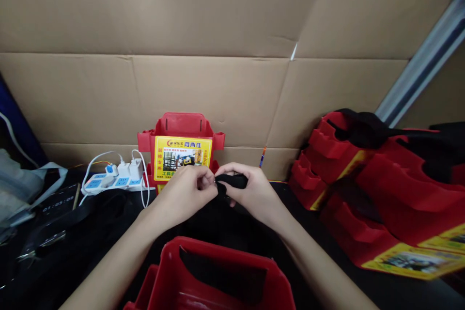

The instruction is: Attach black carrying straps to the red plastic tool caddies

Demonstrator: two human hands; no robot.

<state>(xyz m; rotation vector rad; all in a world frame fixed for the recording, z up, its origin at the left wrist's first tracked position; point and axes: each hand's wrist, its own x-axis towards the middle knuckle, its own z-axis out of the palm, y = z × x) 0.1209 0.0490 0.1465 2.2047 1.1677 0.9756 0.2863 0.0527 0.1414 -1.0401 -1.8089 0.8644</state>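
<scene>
In the middle of the view my two hands meet over a black strap (232, 181). My right hand (250, 189) is closed around the strap, which bends over between thumb and fingers. Fingertips of my left hand (192, 185) pinch together at the strap's left end, where a small shiny bit shows; what exactly they hold is hidden. Below my hands, nearest to me, is a red plastic tool box (225, 252) with an open top. Behind my left hand stands another red tool box (183, 123) with a yellow printed label (183, 150).
Several red tool boxes (363, 174) with black straps are piled at the right. At left lie a white power strip (116, 181) with plugs and cables, a dark display (58, 203) with digits, and black straps (83, 237). A cardboard wall (210, 87) closes off the back.
</scene>
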